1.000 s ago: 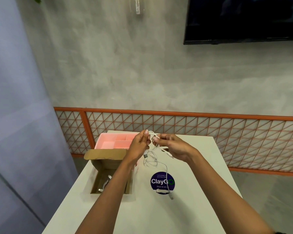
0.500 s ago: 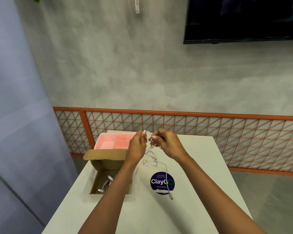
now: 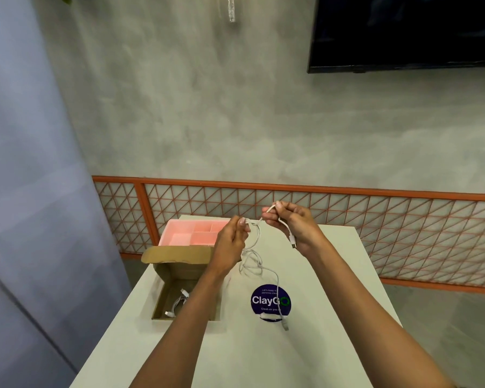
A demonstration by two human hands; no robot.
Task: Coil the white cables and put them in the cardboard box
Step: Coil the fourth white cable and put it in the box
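Note:
Both hands hold one white cable (image 3: 254, 264) above the white table (image 3: 305, 345). My left hand (image 3: 231, 242) pinches a small bundle of its loops. My right hand (image 3: 294, 226) pinches the cable a little higher and to the right, and one plug end hangs below its palm. The rest of the cable droops in loops to the table and ends in a plug near the round sticker (image 3: 270, 301). The open cardboard box (image 3: 163, 301) sits at the table's left edge under my left forearm, with another white cable (image 3: 178, 303) lying inside it.
A pink compartment tray (image 3: 193, 233) stands behind the box at the far left of the table. An orange lattice railing (image 3: 375, 217) runs behind the table below a grey wall. A dark screen (image 3: 403, 32) hangs at the upper right.
My right hand has moved up and to the right, away from my left hand, drawing the cable taut between them. One plug end now hangs below my right palm.

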